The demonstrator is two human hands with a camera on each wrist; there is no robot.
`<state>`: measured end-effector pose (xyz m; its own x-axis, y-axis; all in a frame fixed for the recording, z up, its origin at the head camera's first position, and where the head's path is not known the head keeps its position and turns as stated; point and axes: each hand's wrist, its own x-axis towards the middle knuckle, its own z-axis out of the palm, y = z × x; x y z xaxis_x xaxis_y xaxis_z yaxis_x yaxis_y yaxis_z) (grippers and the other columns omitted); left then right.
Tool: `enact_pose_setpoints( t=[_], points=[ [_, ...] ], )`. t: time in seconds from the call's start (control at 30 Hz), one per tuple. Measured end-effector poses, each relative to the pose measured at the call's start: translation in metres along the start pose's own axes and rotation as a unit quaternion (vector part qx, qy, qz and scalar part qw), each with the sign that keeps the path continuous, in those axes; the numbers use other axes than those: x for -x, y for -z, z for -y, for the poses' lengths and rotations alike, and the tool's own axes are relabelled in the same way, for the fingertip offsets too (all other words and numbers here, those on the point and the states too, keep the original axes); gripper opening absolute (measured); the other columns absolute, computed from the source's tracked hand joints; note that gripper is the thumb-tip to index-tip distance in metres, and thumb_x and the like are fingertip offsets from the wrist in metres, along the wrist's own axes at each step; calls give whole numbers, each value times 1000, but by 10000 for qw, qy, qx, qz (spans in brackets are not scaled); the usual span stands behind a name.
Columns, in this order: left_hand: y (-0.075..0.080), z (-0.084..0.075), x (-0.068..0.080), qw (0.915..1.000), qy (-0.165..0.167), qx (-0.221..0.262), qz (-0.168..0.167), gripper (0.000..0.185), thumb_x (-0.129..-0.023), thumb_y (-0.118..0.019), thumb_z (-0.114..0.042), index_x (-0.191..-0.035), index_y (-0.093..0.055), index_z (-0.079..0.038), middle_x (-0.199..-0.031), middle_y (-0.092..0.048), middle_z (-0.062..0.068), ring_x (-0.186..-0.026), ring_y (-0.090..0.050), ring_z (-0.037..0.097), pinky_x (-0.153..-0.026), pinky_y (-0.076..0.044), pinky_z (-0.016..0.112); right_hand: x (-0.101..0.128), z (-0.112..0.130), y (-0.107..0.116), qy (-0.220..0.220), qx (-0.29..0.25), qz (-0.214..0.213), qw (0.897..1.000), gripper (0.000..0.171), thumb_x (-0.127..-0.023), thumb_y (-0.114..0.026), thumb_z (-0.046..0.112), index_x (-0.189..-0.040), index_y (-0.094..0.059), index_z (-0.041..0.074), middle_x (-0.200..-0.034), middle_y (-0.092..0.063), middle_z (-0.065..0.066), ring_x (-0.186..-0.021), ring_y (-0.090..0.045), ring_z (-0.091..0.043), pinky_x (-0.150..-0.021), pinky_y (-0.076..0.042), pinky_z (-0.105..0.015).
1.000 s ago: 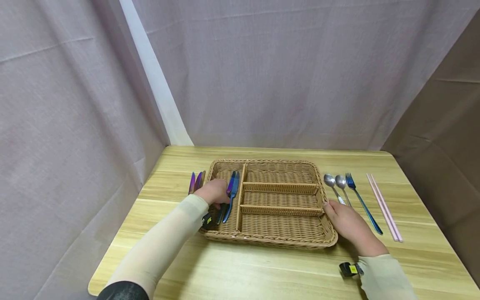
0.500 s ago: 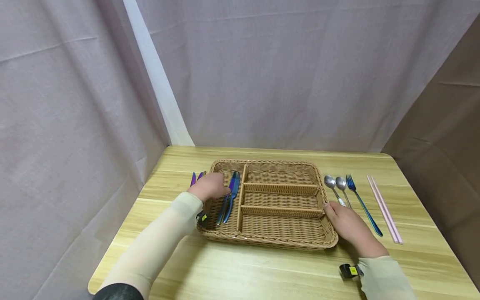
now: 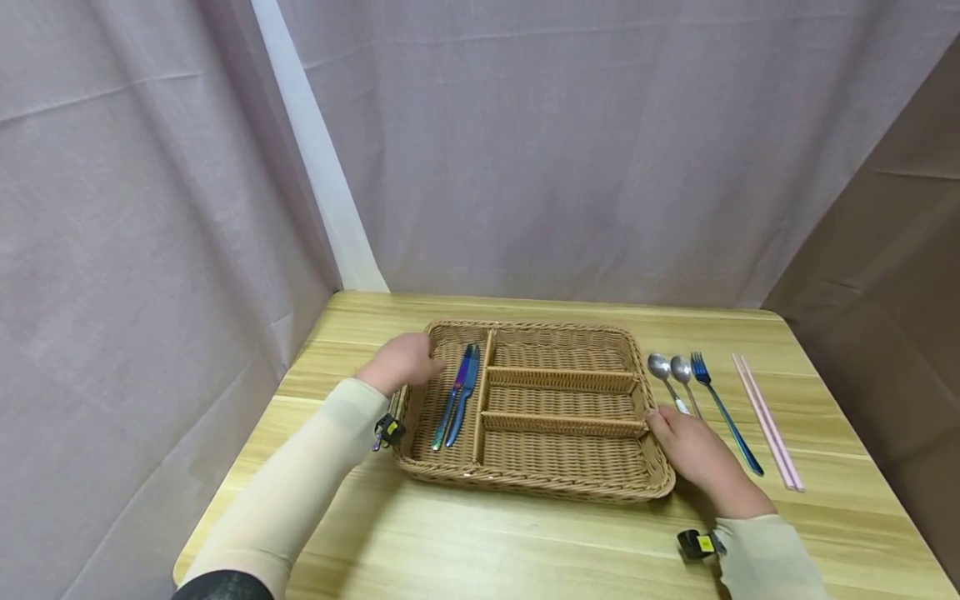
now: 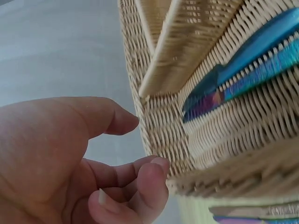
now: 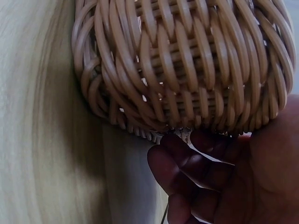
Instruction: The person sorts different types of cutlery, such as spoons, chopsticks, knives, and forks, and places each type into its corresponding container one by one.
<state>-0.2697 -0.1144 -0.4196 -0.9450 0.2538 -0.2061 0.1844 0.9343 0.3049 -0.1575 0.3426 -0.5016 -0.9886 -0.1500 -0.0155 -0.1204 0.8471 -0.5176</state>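
1. I see the wicker tray [image 3: 600,487] flat on the desk [image 3: 480,550], between both hands.
2. My left hand [image 3: 397,360] hovers at the tray's far-left corner, fingers loosely curled and holding nothing; in the left wrist view the fingertips [image 4: 156,175] sit just beside the outer wall.
3. Two blue knives [image 3: 457,396] lie side by side in the tray's long left compartment, just right of that hand.
4. My right hand [image 3: 697,454] rests against the tray's right wall, fingers curled at the rim; I cannot tell whether it grips.
5. Spoons [image 3: 671,375], a fork [image 3: 720,404] and chopsticks [image 3: 765,417] lie right of the tray.
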Motion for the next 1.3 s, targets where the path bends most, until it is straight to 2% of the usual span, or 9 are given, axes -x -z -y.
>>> enact_pose_setpoints(
  t=[0.13, 0.3, 0.43, 0.7, 0.8, 0.93, 1.07, 1.17, 1.3],
  points=[
    [3, 14, 4, 9999, 39, 133, -24, 40, -109, -60, -29, -73, -56, -12, -70, -53, 3, -63, -51, 21, -68, -51, 42, 0, -1, -1, 7, -3, -3, 10000, 61, -122, -28, 40, -143, -63, -5, -144, -61, -38, -133, -55, -63, -109, -43, -76],
    [4, 32, 7, 9999, 65, 152, -39, 32, -109, -53, -19, -79, -59, -10, -80, -63, 9, -71, -60, 25, -76, -56, 44, 0, -1, -2, -12, -4, -30, 10000, 61, -121, -28, 41, -142, -63, -4, -145, -60, -38, -135, -54, -62, -110, -43, -76],
    [3, 45, 7, 9998, 114, 138, 30, 34, -108, -49, -15, -75, -58, -10, -79, -65, 11, -68, -58, 25, -73, -54, 42, 0, -2, -1, -8, -1, -47, 10000, 60, -122, -29, 40, -142, -64, -4, -144, -60, -38, -134, -54, -63, -109, -43, -77],
    [-4, 74, 10, 9991, 361, 180, 142, 31, -99, -58, -14, -68, -54, -14, -64, -60, 3, -56, -53, 17, -65, -51, 36, 0, -1, -1, -16, -21, -58, 10000, 59, -122, -29, 39, -140, -64, -4, -144, -60, -39, -134, -54, -63, -108, -44, -76],
    [-8, 82, 13, 9978, 519, 307, 262, 30, -99, -63, -14, -70, -55, -13, -62, -59, 2, -54, -51, 15, -63, -50, 34, 0, 0, -1, -29, -32, -40, 10000, 60, -122, -28, 40, -142, -63, -5, -145, -59, -39, -135, -53, -63, -110, -43, -77],
    [-12, 91, 17, 9968, 676, 314, 292, 30, -103, -64, -22, -75, -59, -11, -64, -61, 3, -56, -54, 16, -66, -51, 35, 1, 1, -1, -35, -49, -19, 10000, 61, -122, -28, 40, -143, -62, -5, -145, -59, -40, -135, -53, -63, -110, -42, -77],
    [-17, 100, 20, 9960, 794, 243, 318, 32, -104, -63, -28, -78, -60, -8, -65, -64, 6, -59, -57, 20, -66, -52, 38, 1, 1, -1, -39, -103, -28, 9999, 58, -122, -29, 40, -138, -65, -3, -144, -60, -39, -134, -54, -63, -110, -43, -77],
    [-21, 105, 21, 9953, 864, 250, 359, 32, -105, -63, -31, -87, -63, -5, -70, -66, 9, -63, -61, 23, -67, -54, 41, 1, 1, -1, -42, -124, -33, 9999, 58, -121, -29, 41, -137, -65, -2, -144, -61, -38, -134, -54, -63, -110, -43, -77],
    [-25, 109, 21, 9939, 940, 308, 479, 38, -108, -63, -36, -99, -67, 1, -76, -66, 10, -67, -63, 25, -73, -57, 44, 2, 1, -1, -24, -83, 4, 10000, 61, -121, -28, 41, -144, -61, -5, -146, -59, -39, -135, -53, -64, -110, -42, -77]
  ],
)
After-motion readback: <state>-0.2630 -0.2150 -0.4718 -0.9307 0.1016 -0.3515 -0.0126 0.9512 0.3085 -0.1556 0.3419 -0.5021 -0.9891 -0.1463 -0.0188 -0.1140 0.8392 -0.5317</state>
